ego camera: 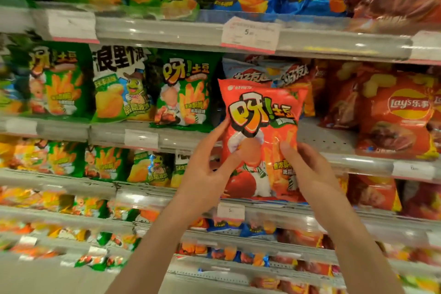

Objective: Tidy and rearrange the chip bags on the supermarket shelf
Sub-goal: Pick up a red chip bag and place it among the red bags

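Hands: left hand (202,172) and right hand (307,169) both pinch the red bag (260,136). Stand it straight at the shelf (334,141) front edge, beside the Lay's bag (396,117).

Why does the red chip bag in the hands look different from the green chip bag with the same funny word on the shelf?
The red chip bag has a red-orange wrapper with a tomato near its bottom; the green chip bag has a green wrapper and no tomato. The red one is held up in front of the shelves by the left hand and right hand, while the green one stands on its shelf, untouched. Both carry the same yellow logo and show potato sticks.
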